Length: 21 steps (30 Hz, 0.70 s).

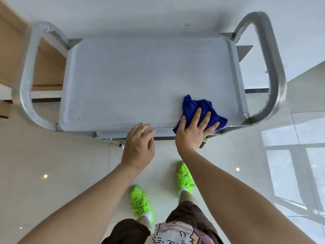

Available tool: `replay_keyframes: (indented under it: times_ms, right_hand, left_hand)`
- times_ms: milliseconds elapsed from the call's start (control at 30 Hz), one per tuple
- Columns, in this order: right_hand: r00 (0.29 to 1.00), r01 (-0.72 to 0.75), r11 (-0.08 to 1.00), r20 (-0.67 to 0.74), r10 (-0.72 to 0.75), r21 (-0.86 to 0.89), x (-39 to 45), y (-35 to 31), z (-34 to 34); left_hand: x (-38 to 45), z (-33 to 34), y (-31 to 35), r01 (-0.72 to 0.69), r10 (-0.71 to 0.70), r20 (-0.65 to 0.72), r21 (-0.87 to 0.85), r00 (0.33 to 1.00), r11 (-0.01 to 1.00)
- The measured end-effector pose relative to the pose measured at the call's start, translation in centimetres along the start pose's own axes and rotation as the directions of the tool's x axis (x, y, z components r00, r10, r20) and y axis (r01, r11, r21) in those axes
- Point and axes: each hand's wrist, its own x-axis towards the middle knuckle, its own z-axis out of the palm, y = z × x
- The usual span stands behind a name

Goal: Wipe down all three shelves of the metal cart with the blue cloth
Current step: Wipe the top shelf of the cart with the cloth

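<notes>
**Cloth on the top shelf, right hand flat upon it**

The person stands at the near long side of the metal cart (151,81) and looks straight down on its top shelf (140,76), a pale grey tray with a low raised rim. A bent tube handle rises at each short end: the left handle (26,76) and the right handle (274,67).

The blue cloth (197,106) lies crumpled on the top shelf, at its near right corner, with one edge hanging just over the near rim. The right hand (193,131) rests on the cloth with the palm down. Its fingers (197,114) are straight and spread apart, laid flat on the fabric and not curled round it; the thumb points left along the near edge of the cloth.

The left hand (139,147) is just beside the right one, at the near rim of the shelf, about midway along it. Its fingers (147,128) are loosely bent and close together, with the tips at or over the rim; whether they touch the metal cannot be told, as the hand is a little blurred. It holds nothing.

Below the near rim a narrow strip of a lower shelf (126,134) shows; the rest of the lower levels is hidden by the top one.

On the glossy light floor (52,164) stand two bright green shoes (140,203), under the arms. At the far left a wooden piece of furniture (47,67) stands behind the left handle.
</notes>
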Motion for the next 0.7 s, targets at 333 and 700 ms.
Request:
replay_keyframes:
  times_ms: [333,700]
  right_hand:
    - [0.989,0.143,0.990,0.041,-0.143,0.018,-10.0,-9.3,12.9]
    - [0.744,0.649,0.760,0.240,-0.624,-0.035,-21.4,-17.2,22.3]
  left_hand:
    - [-9.1,-8.3,-13.8,0.201,-0.195,-0.110,0.050,0.975,0.978]
    - [-17.3,-13.0,-23.5,0.456,-0.440,-0.198,0.038,0.876,0.889]
